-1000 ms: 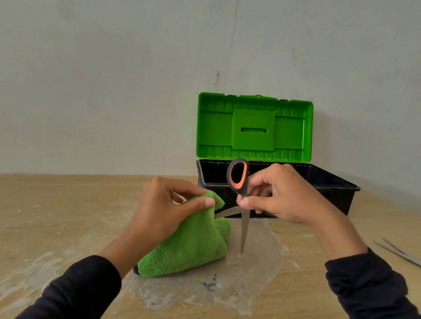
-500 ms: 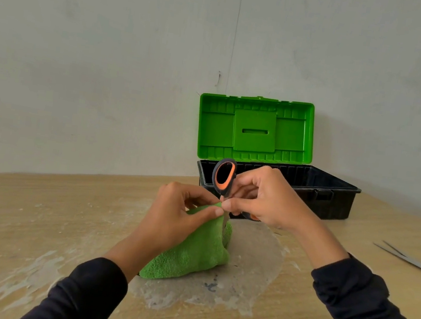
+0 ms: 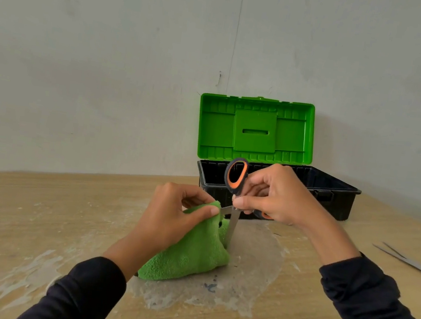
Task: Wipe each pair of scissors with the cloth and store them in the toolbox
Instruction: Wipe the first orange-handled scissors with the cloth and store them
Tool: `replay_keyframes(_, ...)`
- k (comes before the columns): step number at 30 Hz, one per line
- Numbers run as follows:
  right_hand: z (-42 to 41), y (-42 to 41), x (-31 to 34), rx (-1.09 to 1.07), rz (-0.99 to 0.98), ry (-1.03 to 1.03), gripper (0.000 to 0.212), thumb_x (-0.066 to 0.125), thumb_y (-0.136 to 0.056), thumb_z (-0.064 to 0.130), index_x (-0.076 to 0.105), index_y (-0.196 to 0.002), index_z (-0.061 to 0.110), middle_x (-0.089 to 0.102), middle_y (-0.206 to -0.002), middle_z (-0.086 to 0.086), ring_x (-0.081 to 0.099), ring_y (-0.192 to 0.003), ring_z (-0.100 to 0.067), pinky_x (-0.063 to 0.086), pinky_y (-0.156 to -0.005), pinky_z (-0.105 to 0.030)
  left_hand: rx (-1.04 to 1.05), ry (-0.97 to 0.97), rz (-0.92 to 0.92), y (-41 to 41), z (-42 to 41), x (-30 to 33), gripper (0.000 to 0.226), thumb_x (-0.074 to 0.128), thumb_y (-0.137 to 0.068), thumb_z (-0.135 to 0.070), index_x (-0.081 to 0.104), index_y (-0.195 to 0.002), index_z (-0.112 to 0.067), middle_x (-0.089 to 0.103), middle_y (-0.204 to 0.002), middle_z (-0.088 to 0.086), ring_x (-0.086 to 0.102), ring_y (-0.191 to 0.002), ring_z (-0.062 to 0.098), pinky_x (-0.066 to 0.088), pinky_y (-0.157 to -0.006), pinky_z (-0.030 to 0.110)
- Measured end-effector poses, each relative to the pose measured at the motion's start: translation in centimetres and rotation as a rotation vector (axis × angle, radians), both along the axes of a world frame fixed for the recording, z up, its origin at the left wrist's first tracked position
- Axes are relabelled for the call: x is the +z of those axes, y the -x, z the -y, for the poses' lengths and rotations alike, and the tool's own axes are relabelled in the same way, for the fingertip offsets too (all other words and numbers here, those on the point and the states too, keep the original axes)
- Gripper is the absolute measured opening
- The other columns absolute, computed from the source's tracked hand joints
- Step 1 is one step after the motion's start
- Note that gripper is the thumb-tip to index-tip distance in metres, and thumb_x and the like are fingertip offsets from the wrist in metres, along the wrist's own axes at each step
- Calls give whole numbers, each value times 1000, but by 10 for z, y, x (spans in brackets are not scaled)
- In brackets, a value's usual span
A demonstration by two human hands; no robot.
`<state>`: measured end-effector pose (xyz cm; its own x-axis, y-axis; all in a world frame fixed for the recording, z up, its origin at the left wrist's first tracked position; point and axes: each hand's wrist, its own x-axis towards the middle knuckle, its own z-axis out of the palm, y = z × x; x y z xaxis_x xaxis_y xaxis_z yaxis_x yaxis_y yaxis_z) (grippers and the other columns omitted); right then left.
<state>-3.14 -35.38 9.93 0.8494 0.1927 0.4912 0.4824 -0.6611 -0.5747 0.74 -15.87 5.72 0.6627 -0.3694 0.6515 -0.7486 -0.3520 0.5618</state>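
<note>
Scissors (image 3: 235, 189), blades spread and tips down just in front of the open toolbox (image 3: 333, 191), are gripped by my right hand (image 3: 274, 194) while my left hand (image 3: 170, 215) pinches the green cloth (image 3: 191, 256) around one blade, apparently to wipe it.

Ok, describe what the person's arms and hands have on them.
Both arms wear long, dark navy, almost black sleeves of soft plain fabric, without any visible logo or marking. The left sleeve and the right sleeve both end at the wrist. The left hand and right hand are bare: no gloves, rings, watch or bracelets show.
</note>
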Motion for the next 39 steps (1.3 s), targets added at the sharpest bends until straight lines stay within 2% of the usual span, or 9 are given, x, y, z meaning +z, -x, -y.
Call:
replay_keyframes(7,-1,-2,-1,19,11,-90,11,78,-71,7,71,-76,-1,71,-66,-8,67,-56,-13,50,-54,-18,-16,-13,18,3,4,1,1,70,-78,-25,70,-79,-25,69,-72,-12,62,-68,1,49,-62,16)
replay_keyframes(10,5,-1,1,-4,19,-105,10,78,-70,7,71,-75,0,71,-64,-6,67,-55,-12,50,-52,-17,4,-7,22,0,1,1,1,70,-78,-25,71,-79,-25,70,-73,-11,63,-69,2,50,-64,23)
replay_keyframes(13,13,0,4,-31,31,-131,11,78,-69,9,72,-75,3,73,-68,-7,70,-60,-18,57,-60,-24,19,17,4,-1,-2,2,2,71,-77,-26,71,-79,-27,70,-73,-13,63,-70,1,51,-68,26)
replay_keyframes(18,16,-3,3,-58,22,-188,12,79,-67,7,71,-70,15,72,-65,1,70,-62,-15,56,-63,-20,51,38,-2,-6,-6,2,4,72,-76,-26,74,-79,-23,71,-73,-11,63,-68,2,53,-68,26)
replay_keyframes(21,21,-3,3,-113,12,-210,12,79,-67,8,71,-71,17,73,-70,-1,70,-65,-14,57,-68,-21,108,91,9,-9,-8,3,3,73,-75,-22,73,-75,-25,70,-69,-12,62,-64,-1,50,-63,18)
replay_keyframes(27,33,-3,5,-171,70,-660,11,73,-75,8,68,-81,16,71,-78,-2,68,-68,-10,50,-68,-22,248,45,-31,-13,-12,-4,13,77,-72,-16,70,-75,-27,68,-72,-13,60,-67,-2,43,-60,4)
replay_keyframes(32,-1,-11,-6,-145,0,-831,48,76,-72,10,52,-113,14,71,-77,-1,68,-63,-5,45,-66,-26,204,-17,98,3,9,-7,19,71,-76,-10,69,-90,-22,63,-78,-16,55,-75,-11,37,-66,-1)
replay_keyframes(36,-20,-17,-16,-150,39,-986,51,72,-77,9,45,-120,15,63,-57,11,58,-53,1,46,-61,-26,171,210,-29,9,17,-9,19,65,-82,-18,59,-100,-22,67,-77,-8,58,-70,-6,43,-58,7)
replay_keyframes(39,-26,-17,-17,-178,77,-1059,27,69,-80,9,50,-97,16,62,-67,10,55,-56,-1,47,-55,-20,128,496,-256,11,20,-9,31,65,-83,-21,49,-110,-18,69,-82,2,57,-62,-7,42,-53,5)
